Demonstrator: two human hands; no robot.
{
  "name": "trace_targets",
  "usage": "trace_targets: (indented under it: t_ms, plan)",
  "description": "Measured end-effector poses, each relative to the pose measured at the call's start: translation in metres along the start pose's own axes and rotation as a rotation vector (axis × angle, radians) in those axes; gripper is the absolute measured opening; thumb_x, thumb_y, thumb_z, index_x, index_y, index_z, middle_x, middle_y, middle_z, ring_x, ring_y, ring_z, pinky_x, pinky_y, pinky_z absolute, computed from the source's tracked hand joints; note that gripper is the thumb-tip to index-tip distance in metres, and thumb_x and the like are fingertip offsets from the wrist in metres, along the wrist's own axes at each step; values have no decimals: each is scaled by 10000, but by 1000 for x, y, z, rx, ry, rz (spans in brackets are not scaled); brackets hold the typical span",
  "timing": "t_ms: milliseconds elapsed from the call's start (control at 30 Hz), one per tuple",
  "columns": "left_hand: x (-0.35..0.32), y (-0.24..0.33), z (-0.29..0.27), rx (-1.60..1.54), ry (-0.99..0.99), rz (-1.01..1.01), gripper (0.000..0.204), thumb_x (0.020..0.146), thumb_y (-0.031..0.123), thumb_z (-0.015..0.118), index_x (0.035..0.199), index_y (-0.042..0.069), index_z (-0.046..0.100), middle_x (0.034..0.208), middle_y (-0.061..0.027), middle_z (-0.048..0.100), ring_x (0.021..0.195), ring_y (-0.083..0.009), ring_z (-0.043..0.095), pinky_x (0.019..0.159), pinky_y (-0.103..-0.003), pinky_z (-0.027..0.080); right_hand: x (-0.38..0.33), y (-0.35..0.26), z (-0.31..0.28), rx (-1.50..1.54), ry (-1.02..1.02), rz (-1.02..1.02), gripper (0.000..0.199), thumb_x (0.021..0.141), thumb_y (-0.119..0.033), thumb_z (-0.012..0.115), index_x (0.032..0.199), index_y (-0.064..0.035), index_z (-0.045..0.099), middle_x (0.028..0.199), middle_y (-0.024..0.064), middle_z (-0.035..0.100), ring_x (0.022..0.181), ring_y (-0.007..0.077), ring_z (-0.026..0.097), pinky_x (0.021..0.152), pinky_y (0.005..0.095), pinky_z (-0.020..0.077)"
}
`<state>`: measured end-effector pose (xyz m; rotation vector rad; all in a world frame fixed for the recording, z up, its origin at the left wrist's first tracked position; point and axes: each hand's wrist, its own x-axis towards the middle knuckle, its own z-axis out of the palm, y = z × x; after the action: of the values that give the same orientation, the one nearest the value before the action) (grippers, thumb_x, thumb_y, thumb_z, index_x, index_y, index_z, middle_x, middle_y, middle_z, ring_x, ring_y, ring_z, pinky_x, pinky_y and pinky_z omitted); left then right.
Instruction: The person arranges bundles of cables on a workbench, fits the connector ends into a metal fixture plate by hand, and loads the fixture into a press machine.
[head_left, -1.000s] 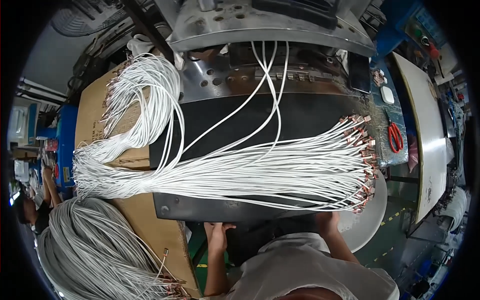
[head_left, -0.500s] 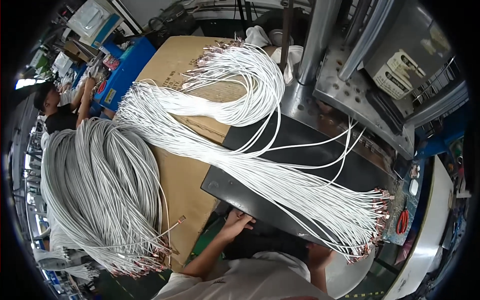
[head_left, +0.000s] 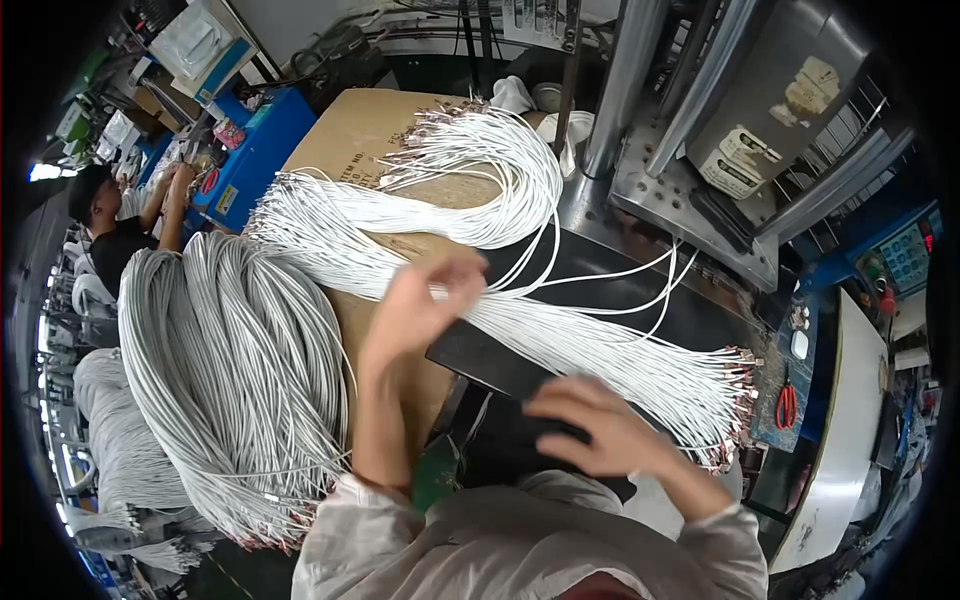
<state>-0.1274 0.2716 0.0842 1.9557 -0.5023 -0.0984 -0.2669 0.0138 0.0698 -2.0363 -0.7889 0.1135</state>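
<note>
Plainly, a long bundle of white cables [head_left: 590, 350] is lying diagonally across a black board [head_left: 490, 362], its near right end fanning out into coppery connectors [head_left: 745, 385] and its far left end resting on flattened cardboard [head_left: 325, 130]; the left hand [head_left: 425, 300] is hovering over the narrow middle of the bundle, its fingers curving loosely and leaving a gap to the thumb; nothing is showing in its grasp, though the blur is making it impossible to tell whether it is touching the strands; the right hand [head_left: 590, 425] is hanging over the board's near edge, fingers half spread and slightly blurred, visibly gripping nothing.

Just beyond, a second, curled bundle [head_left: 530, 185] is bending round on the cardboard, its connector ends pointing left; a few loose strands [head_left: 672, 262] are arching up to a perforated metal plate [head_left: 640, 195] on a machine with steel columns [head_left: 625, 85]; at the left, a big greyish-white cable heap [head_left: 235, 360] is drooping beside the cardboard.

Farther right, red-handled scissors [head_left: 786, 405] are lying near a small white object [head_left: 799, 345], with a pale panel [head_left: 845, 410] standing beyond them; at the far left, a co-worker in black [head_left: 115, 245] is reaching toward things beside a blue bin [head_left: 265, 135].
</note>
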Motion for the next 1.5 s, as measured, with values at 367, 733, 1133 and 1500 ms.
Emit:
trace_targets:
  t_ms: [367,733,1133,1500]
  plan:
    - [98,-80,-65,1033,-267,62,691,673,620,777,1037,34,732,892,-150,723,924,-308,680,837,-374,500,85,126,-12,-676,596,353,253,858,-259,673,992,-44,691,1161,158,544,1101,350,487,945,501,360]
    - [138,177,-238,522,434,-112,470,887,415,708,1145,23,691,938,-116,720,839,-249,675,714,-377,555,85,145,-14,-644,515,440,418,841,-96,549,1254,-36,565,1406,134,529,1379,342,408,1092,542,270]
    - [151,247,-303,-291,371,-25,259,860,233,750,969,13,669,817,-70,640,708,-169,602,578,-304,502,79,148,-11,-535,523,416,468,775,-31,529,1228,-104,616,1423,100,550,1393,300,414,1109,521,229]
    - [203,109,-388,497,820,235,450,855,306,754,1174,-5,684,947,-156,706,818,-278,667,787,-433,569,103,135,-9,-589,591,446,353,774,-54,570,1119,-102,628,1362,66,592,1332,273,458,1087,527,256]
